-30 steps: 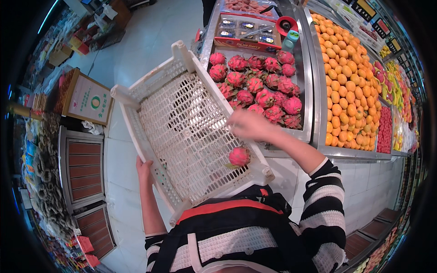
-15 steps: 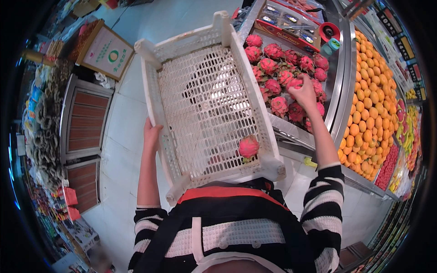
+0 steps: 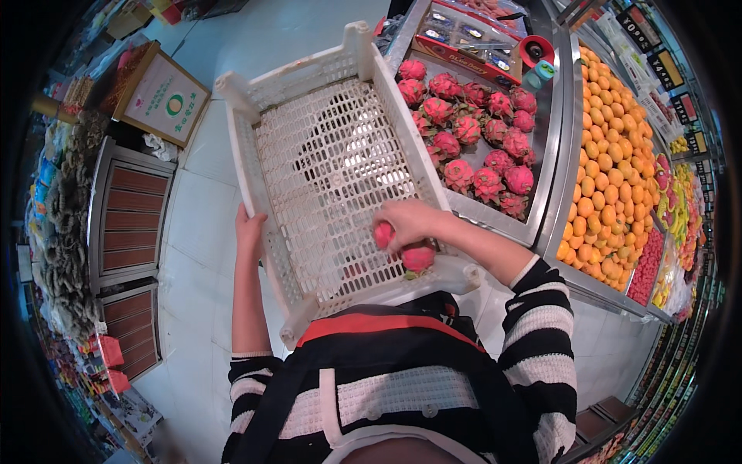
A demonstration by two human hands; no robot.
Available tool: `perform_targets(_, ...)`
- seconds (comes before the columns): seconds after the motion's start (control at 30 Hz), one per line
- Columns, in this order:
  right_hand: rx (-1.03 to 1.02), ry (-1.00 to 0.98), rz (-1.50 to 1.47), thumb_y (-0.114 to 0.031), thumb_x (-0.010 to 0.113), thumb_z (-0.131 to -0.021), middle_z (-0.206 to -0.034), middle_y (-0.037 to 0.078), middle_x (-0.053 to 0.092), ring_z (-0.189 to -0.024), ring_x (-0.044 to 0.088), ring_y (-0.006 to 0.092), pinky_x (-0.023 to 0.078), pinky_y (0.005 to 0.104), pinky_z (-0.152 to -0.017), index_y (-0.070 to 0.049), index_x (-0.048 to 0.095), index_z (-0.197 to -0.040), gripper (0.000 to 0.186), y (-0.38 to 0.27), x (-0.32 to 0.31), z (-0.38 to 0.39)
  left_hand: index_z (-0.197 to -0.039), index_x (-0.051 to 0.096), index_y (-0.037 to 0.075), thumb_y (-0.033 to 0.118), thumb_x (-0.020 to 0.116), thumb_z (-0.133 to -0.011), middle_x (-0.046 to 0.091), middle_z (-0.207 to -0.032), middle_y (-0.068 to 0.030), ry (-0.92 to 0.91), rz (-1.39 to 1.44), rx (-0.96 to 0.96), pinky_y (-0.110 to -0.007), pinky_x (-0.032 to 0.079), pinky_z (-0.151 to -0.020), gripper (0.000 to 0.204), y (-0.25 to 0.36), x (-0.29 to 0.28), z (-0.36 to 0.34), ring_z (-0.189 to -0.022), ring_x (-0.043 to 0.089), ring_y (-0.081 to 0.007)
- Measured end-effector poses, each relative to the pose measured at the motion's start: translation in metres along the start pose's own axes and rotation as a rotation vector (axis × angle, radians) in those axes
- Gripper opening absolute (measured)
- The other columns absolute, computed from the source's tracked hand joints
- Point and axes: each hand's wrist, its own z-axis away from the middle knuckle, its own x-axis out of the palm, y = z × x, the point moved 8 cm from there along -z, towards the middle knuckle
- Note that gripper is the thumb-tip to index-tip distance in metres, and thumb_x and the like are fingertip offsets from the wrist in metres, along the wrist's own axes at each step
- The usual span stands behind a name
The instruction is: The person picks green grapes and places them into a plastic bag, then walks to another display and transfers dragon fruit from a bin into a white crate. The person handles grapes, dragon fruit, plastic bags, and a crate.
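A white slatted plastic crate [image 3: 309, 201] rests against my waist, its right side leaning by the display. My left hand [image 3: 250, 230] grips the crate's left rim. Inside the crate, near its lower right corner, my right hand [image 3: 411, 223] is closed around a dragon fruit [image 3: 383, 234], partly covered by the fingers. Just below that hand lies another dragon fruit [image 3: 418, 260] on the crate floor. On the metal display to the right sit several more pink dragon fruits [image 3: 467, 129] with green-tipped scales.
Past the dragon fruits stands a cardboard box of dark berry packs [image 3: 468, 50], beside a red round object [image 3: 536, 51] and a teal-lidded jar [image 3: 539, 74]. Farther right is a heap of orange fruit [image 3: 610, 170]. At left are a framed sign [image 3: 165, 99] and a brown-panelled cabinet [image 3: 135, 209].
My right hand has moved left from the display into the crate, bringing a dragon fruit with it. My left hand stays on the rim. The view has shifted slightly.
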Motion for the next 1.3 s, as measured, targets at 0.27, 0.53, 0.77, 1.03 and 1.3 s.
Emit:
perform_targets(0.27,0.331,0.777,-0.533,-0.026,0.065,-0.08,-0.104,0.017,0.063,-0.096,0.062,0.0342,0.05,0.041,-0.079,-0.004,0.062,-0.101,0.03,0.104,-0.091,0.071,-0.122,0.047,-0.003,0.001,0.052,-0.075,0.059,-0.109,-0.0149,-0.01,0.068,-0.027,-0.036,0.048,-0.083,0.048,-0.009,0.0,-0.002,-0.095,0.059,-0.0237)
perform_targets(0.53,0.782,0.451,0.156,-0.037,0.075,-0.062,-0.111,0.019,0.06,-0.103,0.059,0.0333,0.047,0.0446,-0.086,-0.006,0.046,-0.116,0.069,0.227,-0.03,0.084,-0.119,0.048,-0.002,-0.001,0.051,-0.074,0.059,-0.106,-0.0133,0.006,0.055,-0.009,-0.036,0.048,-0.083,0.045,-0.009,-0.005,-0.005,-0.093,0.059,-0.023)
perform_targets(0.77,0.595,1.009,-0.208,-0.036,0.079,-0.063,-0.117,0.019,0.053,-0.11,0.054,0.0341,0.044,0.0411,-0.094,-0.003,0.049,-0.119,0.072,0.138,-0.118,0.133,-0.12,0.048,-0.002,-0.001,0.051,-0.074,0.059,-0.106,-0.0133,0.019,0.029,-0.03,-0.036,0.048,-0.084,0.046,-0.015,-0.006,-0.005,-0.094,0.058,-0.0233)
perform_targets(1.03,-0.104,0.519,-0.132,-0.031,0.077,-0.06,-0.104,0.019,0.054,-0.102,0.054,0.0358,0.046,0.0429,-0.089,-0.006,0.054,-0.12,0.068,-0.021,-0.069,0.017,-0.122,0.048,-0.002,0.0,0.051,-0.075,0.06,-0.107,-0.0139,0.016,-0.016,0.011,-0.036,0.048,-0.083,0.047,-0.014,-0.007,-0.004,-0.093,0.058,-0.024)
perform_targets(1.3,-0.167,0.28,-0.033,-0.032,0.073,-0.07,-0.104,0.015,0.056,-0.101,0.054,0.0339,0.049,0.0438,-0.08,-0.013,0.058,-0.116,0.053,-0.032,-0.011,-0.025,-0.122,0.047,0.0,0.0,0.053,-0.074,0.058,-0.11,-0.0137,-0.014,0.04,-0.022,-0.036,0.045,-0.089,0.048,-0.02,-0.004,0.001,-0.099,0.057,-0.0242)
